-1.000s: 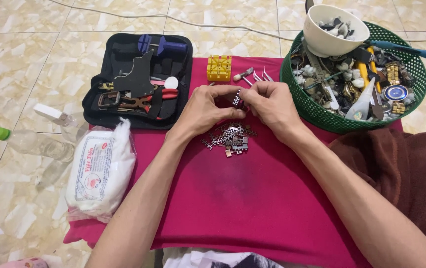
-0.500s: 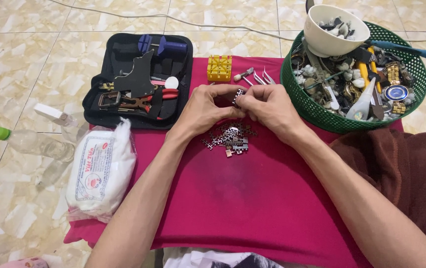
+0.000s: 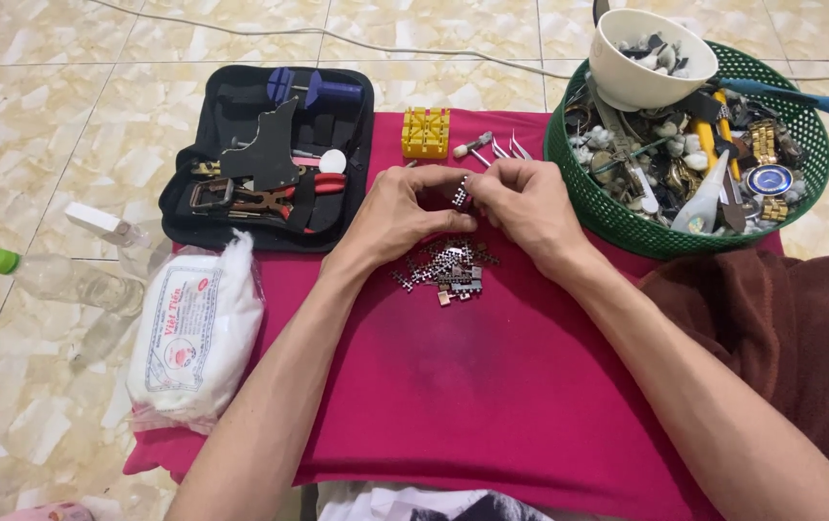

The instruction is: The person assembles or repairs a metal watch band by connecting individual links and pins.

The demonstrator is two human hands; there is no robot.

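My left hand [image 3: 403,212] and my right hand [image 3: 523,205] meet above a magenta cloth [image 3: 492,386]. Both pinch a short piece of metal watch band [image 3: 460,192] between their fingertips. Just below the hands lies a small heap of loose metal band links [image 3: 448,268] on the cloth. A yellow plastic band holder block [image 3: 426,132] stands right behind my left hand. Some small metal tools [image 3: 492,147] lie behind my right hand.
An open black tool case [image 3: 270,154] with pliers lies at the left. A green basket [image 3: 569,174] of watch parts, with a white bowl [image 3: 646,60] in it, stands at the right. A bag of white cotton [image 3: 197,333] and a brown towel [image 3: 772,328] flank the cloth.
The hands stay in the same place over the links. Only the fingers shift slightly on the band piece.
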